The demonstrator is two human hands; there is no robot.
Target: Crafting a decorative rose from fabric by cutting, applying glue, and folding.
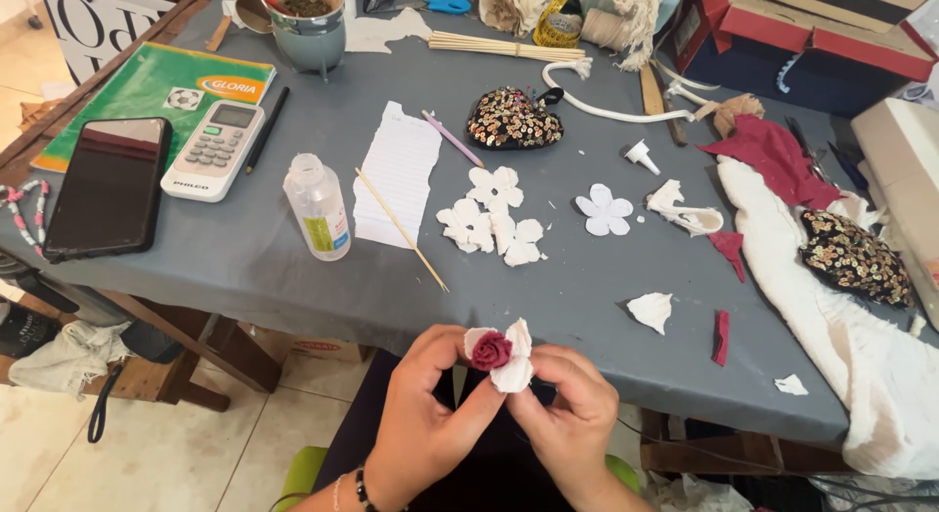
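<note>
A small fabric flower [499, 354] with a dark red rolled centre and white petals is held below the table's near edge. My left hand [427, 421] pinches it from the left and my right hand [567, 409] from the right, fingertips under the petals. On the grey table [293, 267] lie several white cut flower shapes [494, 219], one more white flower shape [603, 210] and a loose white petal piece [651, 311].
A clear glue bottle [318, 207], a thin wooden stick [401, 229], lined paper [398, 174], a remote control [213, 149], a phone [110, 186], two sequined hearts [514, 119] [854, 257], dark red fabric [778, 158], white cloth [831, 346] and boxes at the back right.
</note>
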